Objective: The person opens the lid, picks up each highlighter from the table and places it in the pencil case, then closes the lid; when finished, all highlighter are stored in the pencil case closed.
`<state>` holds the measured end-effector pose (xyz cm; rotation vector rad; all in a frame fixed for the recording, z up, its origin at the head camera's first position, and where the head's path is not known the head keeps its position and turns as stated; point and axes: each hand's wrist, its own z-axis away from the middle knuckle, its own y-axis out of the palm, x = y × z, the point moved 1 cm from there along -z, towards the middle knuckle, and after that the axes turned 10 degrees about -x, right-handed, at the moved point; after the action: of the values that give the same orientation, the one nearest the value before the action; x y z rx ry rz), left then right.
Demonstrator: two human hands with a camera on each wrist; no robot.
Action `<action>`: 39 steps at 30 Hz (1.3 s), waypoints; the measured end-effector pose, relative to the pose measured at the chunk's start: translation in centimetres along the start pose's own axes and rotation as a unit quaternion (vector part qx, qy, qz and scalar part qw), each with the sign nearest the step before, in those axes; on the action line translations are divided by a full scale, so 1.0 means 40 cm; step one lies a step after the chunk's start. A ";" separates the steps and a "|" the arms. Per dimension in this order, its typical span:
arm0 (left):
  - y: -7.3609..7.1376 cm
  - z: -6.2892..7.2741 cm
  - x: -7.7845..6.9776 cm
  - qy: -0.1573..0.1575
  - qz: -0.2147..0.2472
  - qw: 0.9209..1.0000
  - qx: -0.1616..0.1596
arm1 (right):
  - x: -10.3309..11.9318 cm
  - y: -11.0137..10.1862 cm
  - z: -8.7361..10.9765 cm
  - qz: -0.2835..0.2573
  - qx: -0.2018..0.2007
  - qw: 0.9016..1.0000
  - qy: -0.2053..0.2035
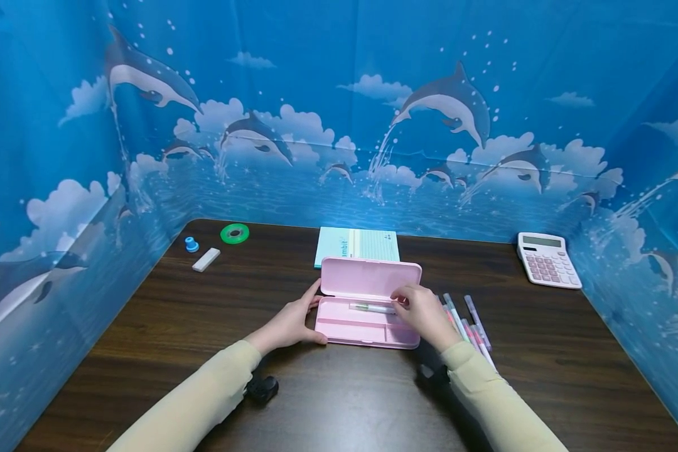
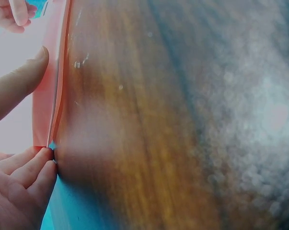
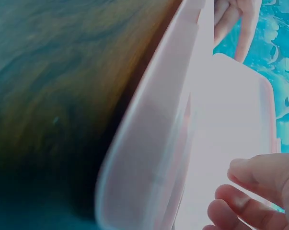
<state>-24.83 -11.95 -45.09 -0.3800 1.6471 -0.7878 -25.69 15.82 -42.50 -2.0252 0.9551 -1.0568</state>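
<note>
A pink pencil case (image 1: pixel 350 333) lies open on the table, its lid (image 1: pixel 370 277) tipped back. One pen (image 1: pixel 367 307) with a green part rests in its rear compartment. My left hand (image 1: pixel 290 321) holds the case's left end, with the thumb (image 2: pixel 24 84) at the front edge and fingers around the end in the left wrist view. Over the right side of the case is my right hand (image 1: pixel 426 312), its fingertips close to the pen's right end. In the right wrist view its thumb and fingers (image 3: pixel 225 214) are parted, with nothing between them.
Several pens (image 1: pixel 474 333) lie right of the case, partly behind the right forearm. A light-blue notebook (image 1: pixel 367 243) lies behind the lid. Farther off are a calculator (image 1: pixel 548 260), a green tape roll (image 1: pixel 234 233), a white eraser (image 1: pixel 206 259) and a small blue object (image 1: pixel 191 244).
</note>
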 end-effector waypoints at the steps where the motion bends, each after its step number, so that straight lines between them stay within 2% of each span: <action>1: 0.001 0.000 0.000 -0.001 0.000 1.000 0.000 | -0.004 -0.004 0.003 -0.002 -0.004 1.000 0.000; 5: 0.001 0.000 0.000 -0.003 0.001 1.000 -0.002 | -0.020 -0.021 0.014 0.000 -0.011 1.000 0.007; 12: 0.001 -0.003 -0.001 -0.001 0.003 1.000 -0.001 | -0.065 -0.052 0.037 0.018 -0.011 0.999 0.041; 28: 0.004 -0.007 0.003 -0.001 -0.001 1.000 -0.001 | -0.211 -0.129 0.080 0.041 0.005 0.993 0.106; 39: 0.004 -0.006 0.002 0.002 0.001 1.000 -0.001 | -0.277 -0.165 0.111 0.048 0.031 0.988 0.141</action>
<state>-25.05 -11.83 -45.22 -0.3780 1.6518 -0.7861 -24.43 29.35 -43.55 -1.7917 1.1349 -1.3257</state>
